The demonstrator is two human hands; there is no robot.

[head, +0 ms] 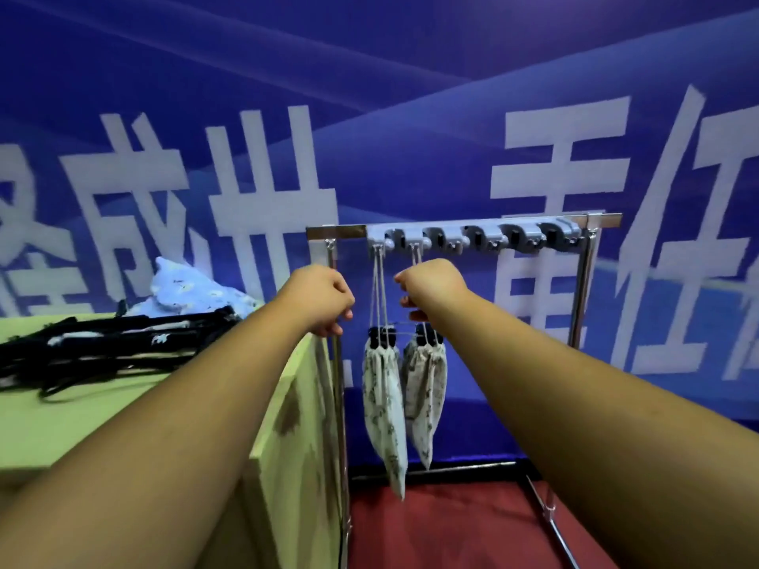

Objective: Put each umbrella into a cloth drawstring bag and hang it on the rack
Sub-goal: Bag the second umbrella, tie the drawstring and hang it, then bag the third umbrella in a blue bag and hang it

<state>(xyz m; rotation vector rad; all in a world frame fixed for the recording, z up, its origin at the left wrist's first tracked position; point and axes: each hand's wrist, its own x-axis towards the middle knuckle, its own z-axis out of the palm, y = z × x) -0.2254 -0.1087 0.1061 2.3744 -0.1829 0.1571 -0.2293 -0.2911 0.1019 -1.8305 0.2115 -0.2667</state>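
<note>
Fingers of the right hand curl around the drawstring of the second bag, which hangs from the rack beside the first bag. The left hand is curled too; I cannot tell whether it grips anything. Left of the rack, black umbrellas lie on a table.

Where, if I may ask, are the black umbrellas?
The black umbrellas lie far left in the head view, on the green table, beside the blue cloth.
</note>
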